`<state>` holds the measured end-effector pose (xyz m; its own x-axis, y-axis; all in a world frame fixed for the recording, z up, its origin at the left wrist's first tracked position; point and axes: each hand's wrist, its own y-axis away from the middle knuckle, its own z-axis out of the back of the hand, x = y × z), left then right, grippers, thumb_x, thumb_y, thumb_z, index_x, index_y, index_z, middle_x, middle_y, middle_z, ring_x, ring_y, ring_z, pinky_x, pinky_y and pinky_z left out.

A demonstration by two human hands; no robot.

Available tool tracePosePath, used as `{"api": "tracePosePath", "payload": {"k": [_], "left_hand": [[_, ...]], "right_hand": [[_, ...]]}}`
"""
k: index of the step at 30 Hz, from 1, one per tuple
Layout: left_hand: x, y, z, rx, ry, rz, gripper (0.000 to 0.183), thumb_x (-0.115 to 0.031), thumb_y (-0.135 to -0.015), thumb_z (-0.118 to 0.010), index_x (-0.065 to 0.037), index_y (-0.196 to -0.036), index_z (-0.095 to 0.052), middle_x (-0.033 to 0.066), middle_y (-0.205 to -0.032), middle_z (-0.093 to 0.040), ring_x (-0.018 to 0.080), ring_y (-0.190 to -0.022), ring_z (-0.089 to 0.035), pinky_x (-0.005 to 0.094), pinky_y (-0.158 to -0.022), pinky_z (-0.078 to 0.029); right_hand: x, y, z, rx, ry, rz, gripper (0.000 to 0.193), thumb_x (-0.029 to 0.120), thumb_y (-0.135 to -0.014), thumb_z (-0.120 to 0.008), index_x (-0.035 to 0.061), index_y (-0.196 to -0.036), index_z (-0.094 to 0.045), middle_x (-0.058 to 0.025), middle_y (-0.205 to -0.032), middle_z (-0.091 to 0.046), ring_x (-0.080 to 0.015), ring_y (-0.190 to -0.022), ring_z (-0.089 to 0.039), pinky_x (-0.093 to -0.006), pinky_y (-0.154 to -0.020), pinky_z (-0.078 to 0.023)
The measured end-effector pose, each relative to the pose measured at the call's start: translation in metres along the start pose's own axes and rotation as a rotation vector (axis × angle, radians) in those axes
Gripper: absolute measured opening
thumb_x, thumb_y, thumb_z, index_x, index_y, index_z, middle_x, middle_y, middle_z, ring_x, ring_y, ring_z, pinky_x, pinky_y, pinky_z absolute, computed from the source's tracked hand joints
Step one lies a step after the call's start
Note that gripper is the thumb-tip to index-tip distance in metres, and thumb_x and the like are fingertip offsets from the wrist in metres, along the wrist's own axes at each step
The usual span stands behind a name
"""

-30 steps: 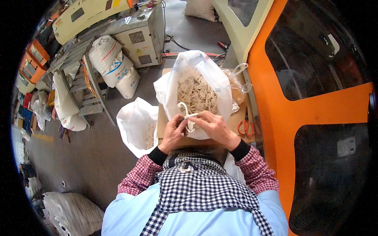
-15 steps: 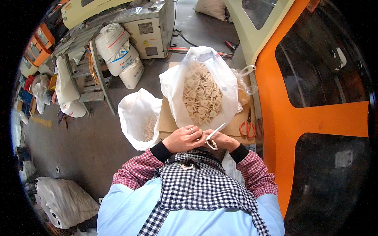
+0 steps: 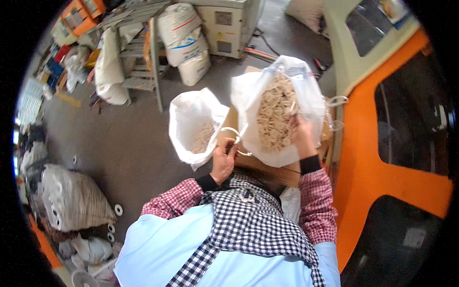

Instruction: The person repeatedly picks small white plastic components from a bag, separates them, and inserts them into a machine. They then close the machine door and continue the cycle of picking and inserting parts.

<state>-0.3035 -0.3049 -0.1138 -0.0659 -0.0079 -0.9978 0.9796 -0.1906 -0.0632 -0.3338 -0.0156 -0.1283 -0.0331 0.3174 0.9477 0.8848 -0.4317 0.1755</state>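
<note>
My left hand [image 3: 223, 159] is closed on a thin, curved cream plastic piece [image 3: 230, 129], its arcs showing above and beside the fingers. That hand is between two white plastic bags, over the cardboard. My right hand [image 3: 302, 137] reaches into the larger white bag [image 3: 244, 103], fingers pinched together at the heap of cream plastic parts [image 3: 275, 117] with round heads. What the fingertips hold is too blurred to make out. To the left, the smaller white bag [image 3: 178, 138] stands open with thin pale pieces [image 3: 204, 136] inside.
Cardboard [image 3: 258, 168] lies under the larger bag. An orange machine frame [image 3: 358, 158] rises close on my right. Stacked white sacks [image 3: 181, 36] stand beside a metal rack [image 3: 154, 71] and a cabinet [image 3: 222, 33]. A bulky sack [image 3: 76, 198] sits on the floor at left.
My hands were together in front of the larger bag. The left has moved left with the curved piece, and the right has gone forward into the bag. The view has shifted.
</note>
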Motion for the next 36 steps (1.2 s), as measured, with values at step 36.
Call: {"api": "tracePosePath", "payload": {"k": [36], "left_hand": [[0.075,-0.064,0.133,-0.273,-0.471,0.12,0.021,-0.016,-0.086,-0.057,0.004,-0.092,-0.061,0.009,-0.074,-0.064,0.0118,-0.058,-0.059,0.0249,-0.054,-0.048]], "right_hand": [[-0.02,0.144,0.021,0.044,0.401,-0.257,0.028,0.018,-0.09,-0.054,-0.0068,-0.102,-0.06,-0.0098,-0.088,-0.065,-0.015,-0.076,-0.061,-0.0258,-0.068,-0.049]]}}
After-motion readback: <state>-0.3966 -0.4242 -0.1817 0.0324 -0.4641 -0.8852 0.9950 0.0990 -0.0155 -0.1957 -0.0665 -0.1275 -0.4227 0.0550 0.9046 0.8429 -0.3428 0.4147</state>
